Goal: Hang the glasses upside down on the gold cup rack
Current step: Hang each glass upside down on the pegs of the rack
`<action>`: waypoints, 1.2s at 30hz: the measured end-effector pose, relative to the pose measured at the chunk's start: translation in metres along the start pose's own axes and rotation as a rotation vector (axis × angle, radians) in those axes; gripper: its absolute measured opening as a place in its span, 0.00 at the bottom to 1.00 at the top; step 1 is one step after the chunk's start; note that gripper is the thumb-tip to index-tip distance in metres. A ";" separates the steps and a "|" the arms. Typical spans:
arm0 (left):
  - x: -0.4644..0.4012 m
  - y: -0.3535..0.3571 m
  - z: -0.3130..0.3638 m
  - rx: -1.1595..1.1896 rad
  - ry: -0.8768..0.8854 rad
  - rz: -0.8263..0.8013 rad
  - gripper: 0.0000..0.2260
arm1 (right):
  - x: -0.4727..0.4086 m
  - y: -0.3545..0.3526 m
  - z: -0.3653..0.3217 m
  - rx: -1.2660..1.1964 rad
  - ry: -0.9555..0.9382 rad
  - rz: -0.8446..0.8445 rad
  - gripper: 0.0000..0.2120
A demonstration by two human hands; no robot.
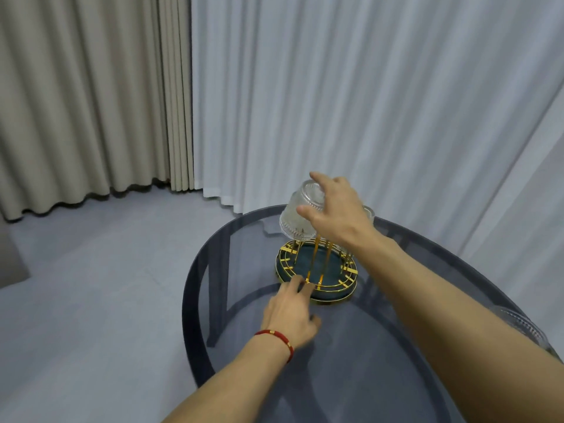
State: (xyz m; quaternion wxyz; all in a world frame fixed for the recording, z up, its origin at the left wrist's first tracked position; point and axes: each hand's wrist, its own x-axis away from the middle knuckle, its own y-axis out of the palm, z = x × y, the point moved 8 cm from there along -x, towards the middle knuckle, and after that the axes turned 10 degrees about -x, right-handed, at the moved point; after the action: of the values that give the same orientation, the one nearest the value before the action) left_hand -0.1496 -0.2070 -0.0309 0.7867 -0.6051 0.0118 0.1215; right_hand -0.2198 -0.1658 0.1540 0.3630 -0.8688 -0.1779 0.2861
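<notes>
The gold cup rack point(317, 270) with a dark teal round base stands on the smoked-glass table point(351, 346). My right hand point(335, 209) grips a clear ribbed glass point(300, 213), upside down and tilted, over the rack's upright gold prongs. A second glass point(368, 212) peeks out behind my right hand, apparently on the rack's far side. My left hand point(291, 312), with a red bracelet at the wrist, rests its fingertips on the front rim of the rack's base. Another clear glass point(523, 326) lies near the table's right edge, partly hidden by my right forearm.
The round table has a dark frame below the glass. Beige curtains point(91, 102) hang at the left and white sheer curtains point(366, 102) behind the table. Grey floor point(91, 285) spreads to the left.
</notes>
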 end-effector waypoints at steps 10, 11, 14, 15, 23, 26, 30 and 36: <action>0.000 -0.002 0.000 -0.026 0.000 -0.002 0.25 | -0.009 0.048 0.015 0.153 -0.004 -0.081 0.23; 0.000 -0.002 0.000 -0.027 0.000 0.002 0.25 | -0.009 0.052 0.016 0.178 -0.002 -0.096 0.21; 0.002 -0.002 0.001 -0.045 -0.003 0.002 0.26 | -0.010 0.060 0.018 0.242 -0.013 -0.123 0.20; 0.002 -0.002 0.001 -0.051 -0.004 0.001 0.26 | -0.010 0.061 0.017 0.257 -0.021 -0.120 0.21; 0.005 -0.004 0.005 -0.116 -0.026 0.000 0.27 | 0.003 0.059 0.016 0.378 -0.073 -0.070 0.24; 0.007 -0.008 0.013 -0.103 -0.053 0.027 0.23 | 0.021 0.050 0.018 0.395 -0.115 -0.030 0.22; 0.011 -0.020 0.042 0.000 -0.029 0.131 0.17 | 0.062 0.015 0.031 0.267 -0.147 0.089 0.19; 0.024 -0.021 0.120 0.251 0.236 0.169 0.20 | 0.158 -0.075 0.092 0.052 -0.124 0.374 0.13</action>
State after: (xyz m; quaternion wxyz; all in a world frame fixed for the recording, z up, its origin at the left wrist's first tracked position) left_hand -0.1371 -0.0934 0.0168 0.8361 -0.5091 0.1700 0.1129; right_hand -0.1633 0.0149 0.0978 0.3142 -0.8578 -0.0279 0.4058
